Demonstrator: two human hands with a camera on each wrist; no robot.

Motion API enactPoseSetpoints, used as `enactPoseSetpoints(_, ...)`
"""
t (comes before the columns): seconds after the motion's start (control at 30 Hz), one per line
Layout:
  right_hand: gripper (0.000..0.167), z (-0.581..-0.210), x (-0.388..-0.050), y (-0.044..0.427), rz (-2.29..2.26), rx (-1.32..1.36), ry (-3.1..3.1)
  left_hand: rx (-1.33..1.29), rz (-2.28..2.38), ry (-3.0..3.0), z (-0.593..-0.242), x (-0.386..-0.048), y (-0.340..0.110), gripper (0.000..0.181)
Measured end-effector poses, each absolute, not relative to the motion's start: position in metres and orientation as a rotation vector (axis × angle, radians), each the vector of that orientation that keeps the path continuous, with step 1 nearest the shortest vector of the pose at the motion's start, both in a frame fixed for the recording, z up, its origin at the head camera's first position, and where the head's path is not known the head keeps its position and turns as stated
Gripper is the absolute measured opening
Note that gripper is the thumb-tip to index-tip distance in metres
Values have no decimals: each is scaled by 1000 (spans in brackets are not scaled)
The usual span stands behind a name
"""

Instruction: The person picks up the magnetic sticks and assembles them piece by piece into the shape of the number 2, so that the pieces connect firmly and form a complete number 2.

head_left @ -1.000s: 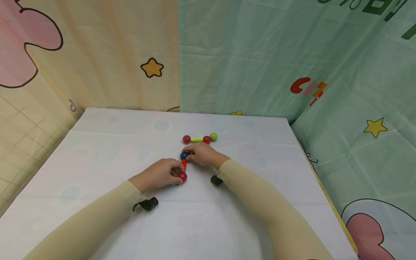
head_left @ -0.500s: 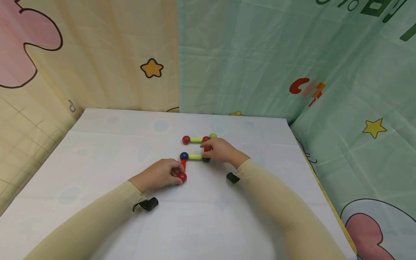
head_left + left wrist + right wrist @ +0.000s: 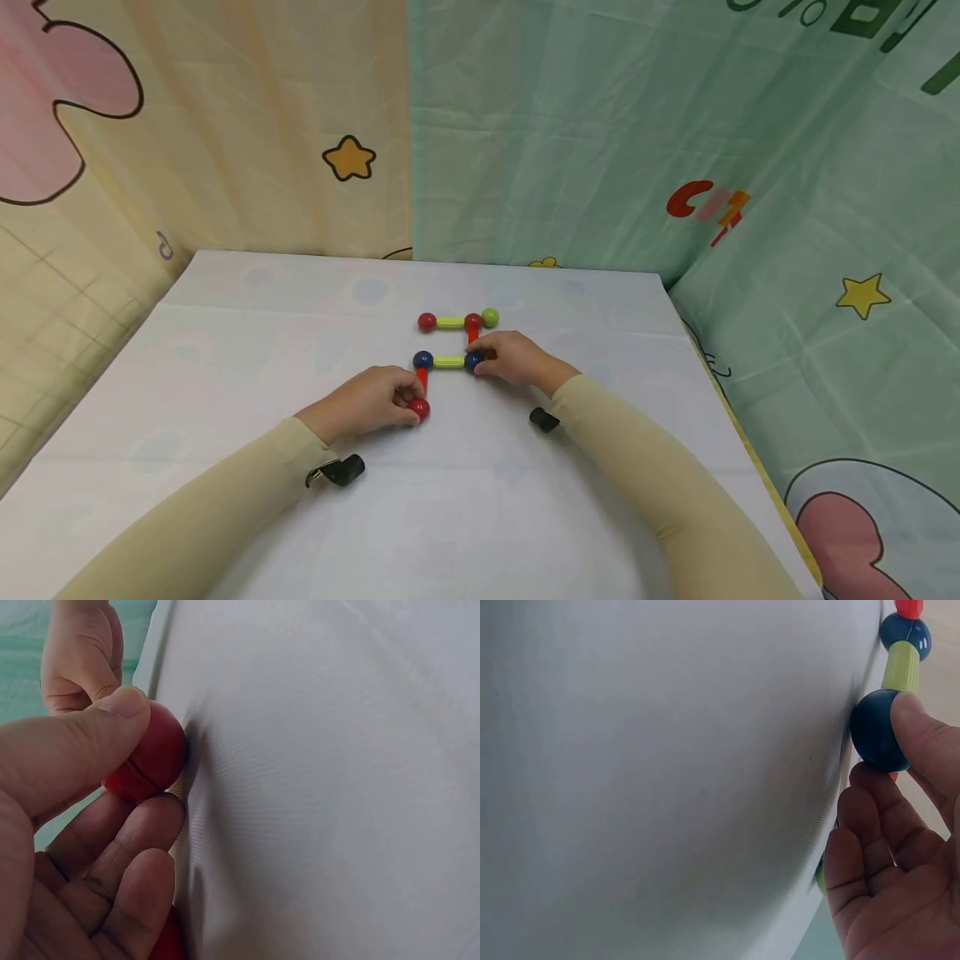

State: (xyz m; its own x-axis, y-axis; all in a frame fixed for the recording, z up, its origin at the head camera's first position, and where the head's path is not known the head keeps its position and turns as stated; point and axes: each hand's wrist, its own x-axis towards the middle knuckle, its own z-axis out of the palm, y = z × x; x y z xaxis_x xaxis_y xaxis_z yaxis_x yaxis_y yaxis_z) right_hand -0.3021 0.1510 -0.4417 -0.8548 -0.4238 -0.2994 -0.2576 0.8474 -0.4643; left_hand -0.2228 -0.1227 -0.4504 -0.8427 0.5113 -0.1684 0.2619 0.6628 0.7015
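Observation:
Balls and short rods joined in a zigzag chain lie on the white table. My left hand [image 3: 367, 403] pinches the red ball [image 3: 156, 754] at the near end between thumb and fingers. From it a red rod [image 3: 423, 381] leads to a blue ball [image 3: 423, 359], then a yellow-green rod [image 3: 449, 362] runs right to a second blue ball [image 3: 879, 731]. My right hand [image 3: 519, 360] pinches that second blue ball. Beyond, a red rod [image 3: 472, 334] reaches a red ball [image 3: 473, 322], and another yellow-green rod [image 3: 450, 322] ends in a red ball [image 3: 427, 322] at left.
A green ball [image 3: 490, 317] sits at the far right of the chain, close beside the red ball. The white tabletop [image 3: 270, 350] extends around both hands. Printed curtains [image 3: 600, 133] hang behind the table and at its sides.
My right hand has moved right from the left blue ball to the right blue ball, uncovering the yellow-green rod between them. My left hand has stayed on the near red ball.

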Motion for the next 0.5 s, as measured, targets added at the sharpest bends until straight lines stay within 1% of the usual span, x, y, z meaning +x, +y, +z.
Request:
enactPoseSetpoints(0.27,42,-440,-305,148,-590,-492,2639,576,919,2581,-446,-225,-124,23)
enactPoseSetpoints(0.5,43,-441,-309,146,-618,-458,2641,545,806,2687,-441,-224,-138,33)
